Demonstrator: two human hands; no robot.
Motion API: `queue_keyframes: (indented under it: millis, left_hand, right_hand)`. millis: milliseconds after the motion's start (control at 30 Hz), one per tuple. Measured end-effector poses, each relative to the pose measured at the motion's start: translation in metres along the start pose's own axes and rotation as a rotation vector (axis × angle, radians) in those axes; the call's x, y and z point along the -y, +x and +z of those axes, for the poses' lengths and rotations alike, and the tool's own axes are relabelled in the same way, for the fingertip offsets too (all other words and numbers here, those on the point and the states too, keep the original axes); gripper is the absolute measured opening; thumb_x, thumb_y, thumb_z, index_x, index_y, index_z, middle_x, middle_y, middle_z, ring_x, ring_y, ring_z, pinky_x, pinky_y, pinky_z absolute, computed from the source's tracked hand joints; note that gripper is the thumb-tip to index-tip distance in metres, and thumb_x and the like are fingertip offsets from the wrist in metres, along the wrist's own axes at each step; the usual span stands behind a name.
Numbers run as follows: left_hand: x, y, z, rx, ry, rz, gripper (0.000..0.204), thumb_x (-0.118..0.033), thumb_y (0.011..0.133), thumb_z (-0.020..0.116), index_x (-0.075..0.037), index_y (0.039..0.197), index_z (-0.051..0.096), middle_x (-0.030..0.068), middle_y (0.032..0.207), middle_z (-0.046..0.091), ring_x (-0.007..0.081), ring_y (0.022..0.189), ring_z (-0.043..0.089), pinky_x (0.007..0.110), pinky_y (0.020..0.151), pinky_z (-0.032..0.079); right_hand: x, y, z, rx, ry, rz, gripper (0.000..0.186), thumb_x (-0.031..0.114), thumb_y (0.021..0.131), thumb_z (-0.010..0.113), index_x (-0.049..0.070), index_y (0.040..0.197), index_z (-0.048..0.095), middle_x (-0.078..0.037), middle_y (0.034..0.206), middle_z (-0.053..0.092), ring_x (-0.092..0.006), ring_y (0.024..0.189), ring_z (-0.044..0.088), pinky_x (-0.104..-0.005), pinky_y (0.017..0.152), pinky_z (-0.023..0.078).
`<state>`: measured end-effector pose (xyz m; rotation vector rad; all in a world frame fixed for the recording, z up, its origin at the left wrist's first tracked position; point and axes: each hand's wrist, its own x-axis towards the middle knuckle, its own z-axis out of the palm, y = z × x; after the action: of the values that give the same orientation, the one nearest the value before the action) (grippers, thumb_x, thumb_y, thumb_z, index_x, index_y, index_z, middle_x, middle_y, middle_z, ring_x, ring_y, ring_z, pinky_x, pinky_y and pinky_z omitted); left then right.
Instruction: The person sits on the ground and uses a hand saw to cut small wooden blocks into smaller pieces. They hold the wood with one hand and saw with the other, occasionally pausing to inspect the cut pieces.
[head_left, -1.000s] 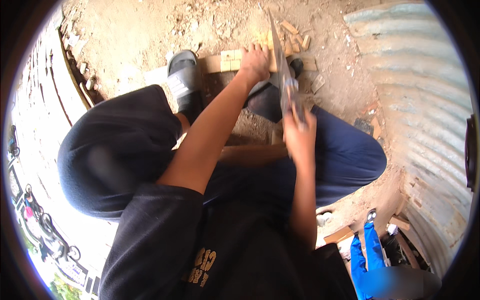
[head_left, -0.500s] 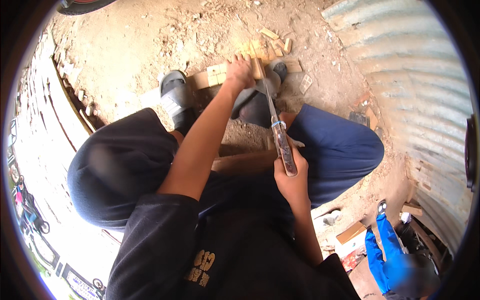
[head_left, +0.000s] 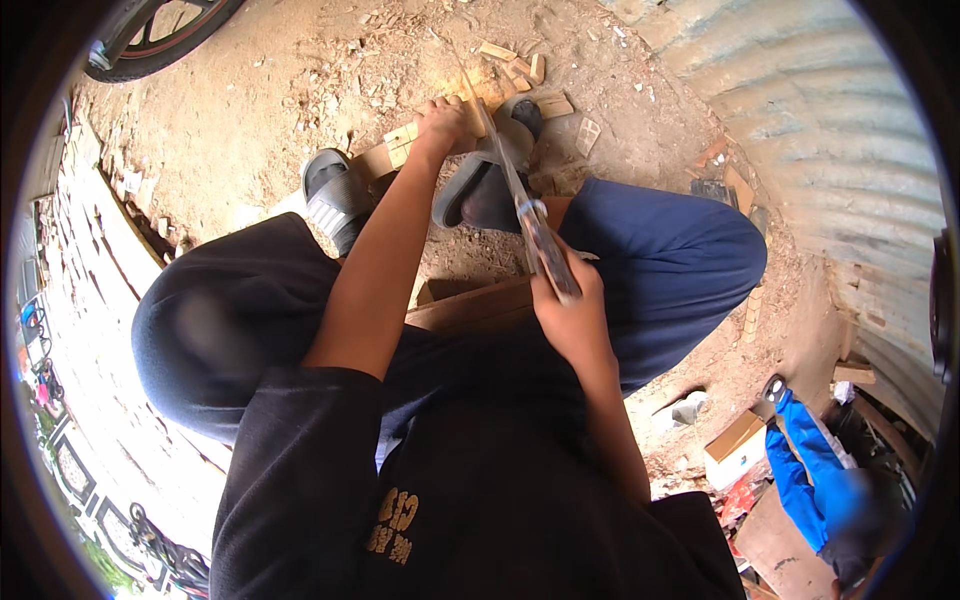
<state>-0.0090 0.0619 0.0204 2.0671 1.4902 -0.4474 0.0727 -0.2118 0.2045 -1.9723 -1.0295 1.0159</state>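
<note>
My left hand [head_left: 447, 126] grips a small wooden board [head_left: 401, 143] laid across a low plank between my sandalled feet [head_left: 336, 189]. Clenched round a worn handle, my right hand [head_left: 568, 312] holds a hand saw [head_left: 508, 162] whose long blade runs past the fingers of my left hand and over the wood. Pale sawdust [head_left: 478, 76] and short offcuts [head_left: 497, 51] lie on the dirt just beyond the blade. A longer piece of wood [head_left: 445, 310] rests between my bent legs, partly hidden by my left forearm.
A corrugated metal sheet [head_left: 820, 170] curves along the right. At the top left is a wheel [head_left: 155, 48]. A person in blue trousers [head_left: 810, 470] is at the lower right, beside a cardboard box [head_left: 735, 440]. Bikes [head_left: 170, 545] stand at the far left.
The saw moved back toward me, then forward again with my right hand. My left hand stays on the wood. The view has shifted, bringing the wheel into sight.
</note>
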Motion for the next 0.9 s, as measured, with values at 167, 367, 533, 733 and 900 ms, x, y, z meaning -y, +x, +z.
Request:
queue_keyframes:
  millis: [167, 367, 533, 733, 900]
  left_hand:
    - [0.003, -0.01, -0.013, 0.043, 0.128, 0.045, 0.097, -0.065, 0.082, 0.062, 0.006, 0.142, 0.034, 0.0242, 0.145, 0.041, 0.0399, 0.138, 0.034, 0.054, 0.112, 0.032]
    - [-0.01, 0.008, -0.01, 0.091, -0.006, -0.042, 0.082, -0.037, 0.082, 0.062, 0.003, 0.146, 0.031, 0.0253, 0.153, 0.032, 0.0406, 0.143, 0.028, 0.055, 0.114, 0.027]
    - [0.023, 0.036, 0.016, -0.041, 0.099, 0.064, 0.085, -0.053, 0.08, 0.067, 0.006, 0.136, 0.043, 0.0282, 0.142, 0.042, 0.0466, 0.137, 0.034, 0.057, 0.108, 0.034]
    - [-0.003, -0.015, -0.008, -0.071, 0.029, -0.029, 0.078, -0.029, 0.076, 0.069, 0.002, 0.139, 0.037, 0.0198, 0.138, 0.045, 0.0353, 0.133, 0.041, 0.053, 0.108, 0.036]
    - [0.003, -0.014, -0.003, -0.068, 0.1, 0.008, 0.08, -0.034, 0.076, 0.073, 0.002, 0.138, 0.035, 0.0214, 0.135, 0.045, 0.0387, 0.132, 0.04, 0.054, 0.107, 0.037]
  right_hand:
    - [-0.004, -0.03, -0.012, -0.03, 0.009, -0.093, 0.048, 0.002, 0.082, 0.058, 0.0, 0.129, 0.056, -0.025, 0.095, 0.066, -0.0386, 0.087, 0.067, -0.0362, 0.077, 0.051]
    - [0.014, -0.021, -0.024, 0.008, 0.111, 0.069, 0.042, -0.004, 0.084, 0.054, -0.004, 0.125, 0.058, -0.015, 0.093, 0.068, -0.0132, 0.086, 0.063, -0.0273, 0.078, 0.049]
    - [0.001, -0.035, -0.035, 0.028, 0.121, 0.041, 0.044, -0.004, 0.085, 0.053, -0.005, 0.128, 0.057, -0.012, 0.094, 0.067, -0.0109, 0.084, 0.061, -0.0241, 0.079, 0.048]
    - [0.008, -0.033, -0.03, 0.103, 0.016, 0.131, 0.054, -0.003, 0.081, 0.056, -0.001, 0.135, 0.053, -0.019, 0.092, 0.068, -0.0222, 0.088, 0.071, -0.0316, 0.079, 0.051]
    - [-0.002, -0.038, -0.024, 0.039, 0.036, -0.019, 0.055, -0.003, 0.08, 0.056, 0.001, 0.135, 0.052, -0.022, 0.098, 0.068, -0.0282, 0.091, 0.071, -0.0319, 0.079, 0.051]
